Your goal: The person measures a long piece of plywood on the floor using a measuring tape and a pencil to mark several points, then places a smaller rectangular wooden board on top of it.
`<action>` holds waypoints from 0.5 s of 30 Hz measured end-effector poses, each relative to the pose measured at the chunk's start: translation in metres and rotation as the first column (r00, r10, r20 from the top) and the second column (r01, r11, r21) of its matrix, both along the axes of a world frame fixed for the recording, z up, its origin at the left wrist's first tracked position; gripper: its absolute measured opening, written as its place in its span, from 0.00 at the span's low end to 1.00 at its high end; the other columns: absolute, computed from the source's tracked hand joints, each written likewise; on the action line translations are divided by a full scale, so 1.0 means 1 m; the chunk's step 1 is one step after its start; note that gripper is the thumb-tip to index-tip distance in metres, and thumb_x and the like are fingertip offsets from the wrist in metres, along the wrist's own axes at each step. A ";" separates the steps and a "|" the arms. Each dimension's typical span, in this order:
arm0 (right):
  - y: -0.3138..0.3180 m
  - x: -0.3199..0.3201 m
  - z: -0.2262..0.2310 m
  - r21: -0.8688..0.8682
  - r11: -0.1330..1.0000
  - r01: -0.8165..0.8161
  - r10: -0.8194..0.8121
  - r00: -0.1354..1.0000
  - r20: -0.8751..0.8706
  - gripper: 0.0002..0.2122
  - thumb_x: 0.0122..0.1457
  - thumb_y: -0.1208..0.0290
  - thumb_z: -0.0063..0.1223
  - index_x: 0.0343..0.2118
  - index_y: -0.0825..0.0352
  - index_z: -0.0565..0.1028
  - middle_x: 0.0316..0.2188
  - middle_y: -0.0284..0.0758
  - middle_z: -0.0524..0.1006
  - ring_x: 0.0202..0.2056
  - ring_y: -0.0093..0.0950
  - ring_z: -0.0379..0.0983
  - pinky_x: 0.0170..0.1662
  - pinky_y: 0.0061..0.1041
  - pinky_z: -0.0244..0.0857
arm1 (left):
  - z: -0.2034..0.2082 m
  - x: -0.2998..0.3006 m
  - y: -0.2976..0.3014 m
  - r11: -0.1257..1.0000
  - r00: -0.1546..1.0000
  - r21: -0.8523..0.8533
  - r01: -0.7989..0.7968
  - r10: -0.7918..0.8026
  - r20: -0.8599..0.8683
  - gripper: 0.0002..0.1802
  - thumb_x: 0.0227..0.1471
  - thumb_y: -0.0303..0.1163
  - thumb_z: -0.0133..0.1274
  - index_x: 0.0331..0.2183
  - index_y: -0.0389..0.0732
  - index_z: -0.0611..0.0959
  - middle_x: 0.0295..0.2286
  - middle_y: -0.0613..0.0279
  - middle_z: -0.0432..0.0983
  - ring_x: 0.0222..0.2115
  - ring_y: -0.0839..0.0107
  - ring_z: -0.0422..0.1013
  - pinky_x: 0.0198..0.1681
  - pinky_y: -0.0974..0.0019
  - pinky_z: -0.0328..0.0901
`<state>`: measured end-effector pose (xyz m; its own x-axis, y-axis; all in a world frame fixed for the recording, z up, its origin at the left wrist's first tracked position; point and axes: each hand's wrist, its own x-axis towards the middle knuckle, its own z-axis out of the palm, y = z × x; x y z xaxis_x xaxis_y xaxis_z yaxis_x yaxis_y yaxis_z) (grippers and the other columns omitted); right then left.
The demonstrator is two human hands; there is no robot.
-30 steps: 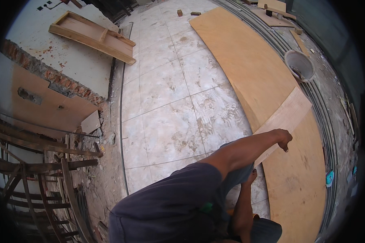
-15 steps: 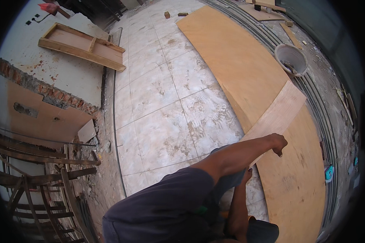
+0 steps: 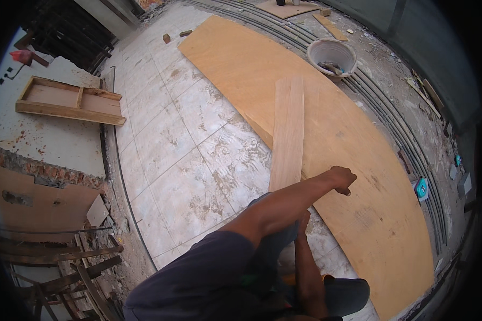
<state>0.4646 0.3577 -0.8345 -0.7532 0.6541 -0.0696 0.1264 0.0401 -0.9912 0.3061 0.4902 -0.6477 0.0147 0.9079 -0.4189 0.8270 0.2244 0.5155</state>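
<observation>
A narrow, pale wooden board [image 3: 288,131] lies across the left edge of a long tan plywood sheet [image 3: 359,224]. My left arm reaches over the board's near end and hides it. Beyond that board's right side, my left hand [image 3: 343,180] is over the plywood with its fingers curled closed. Whatever it may hold is too small to make out. Below the left forearm, my right hand [image 3: 304,219] is closed at the board's near end, its fingertips partly covered.
Dirty white floor tiles [image 3: 187,155] stretch along the left. Right of the plywood are long grey pipes [image 3: 396,125], a bucket [image 3: 332,56] with something inside, and a teal tape measure [image 3: 421,188]. A wooden frame [image 3: 72,101] leans at the left wall; old timber [image 3: 85,267] lies below.
The board has swung from slanting right across the plywood to pointing nearly straight away from me. My left hand is farther from it, and my view has shifted right.
</observation>
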 end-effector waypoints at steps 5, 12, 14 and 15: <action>-0.024 -0.011 -0.021 -0.255 0.967 -0.028 0.000 0.994 -0.107 0.08 0.57 0.69 0.53 0.28 0.69 0.77 0.24 0.40 0.78 0.27 0.32 0.75 0.31 0.31 0.66 | 0.004 -0.003 -0.002 0.997 0.999 -0.068 -0.023 0.021 -0.030 0.34 0.51 0.50 0.61 0.54 0.41 0.72 0.46 0.51 0.74 0.49 0.53 0.71 0.50 0.51 0.68; -0.038 -0.012 -0.015 -0.124 0.985 -0.123 0.136 0.985 0.103 0.13 0.55 0.60 0.52 0.30 0.66 0.79 0.29 0.46 0.80 0.34 0.48 0.77 0.35 0.43 0.66 | 0.003 -0.007 -0.002 0.998 0.999 -0.058 -0.014 0.012 -0.040 0.35 0.51 0.50 0.61 0.55 0.42 0.70 0.48 0.50 0.72 0.51 0.52 0.70 0.51 0.51 0.68; -0.028 -0.013 0.006 -0.023 0.994 -0.111 0.114 0.973 0.201 0.14 0.56 0.58 0.52 0.31 0.65 0.80 0.30 0.47 0.80 0.36 0.49 0.77 0.37 0.45 0.67 | 0.001 -0.006 0.000 0.996 0.998 -0.091 -0.021 0.016 -0.063 0.37 0.51 0.50 0.61 0.57 0.43 0.69 0.48 0.49 0.72 0.51 0.52 0.70 0.51 0.52 0.67; -0.021 -0.018 0.017 0.021 0.994 -0.105 0.097 0.967 0.236 0.14 0.56 0.57 0.53 0.32 0.65 0.80 0.31 0.47 0.80 0.36 0.50 0.77 0.38 0.45 0.67 | 0.001 -0.006 0.001 0.997 0.999 -0.072 -0.006 0.003 -0.045 0.37 0.51 0.50 0.61 0.57 0.43 0.69 0.48 0.49 0.72 0.51 0.52 0.70 0.51 0.52 0.67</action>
<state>0.4468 0.3363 -0.8179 -0.7810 0.5800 -0.2317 0.3485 0.0968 -0.9323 0.3002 0.4911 -0.6469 -0.0091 0.8756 -0.4830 0.8477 0.2630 0.4608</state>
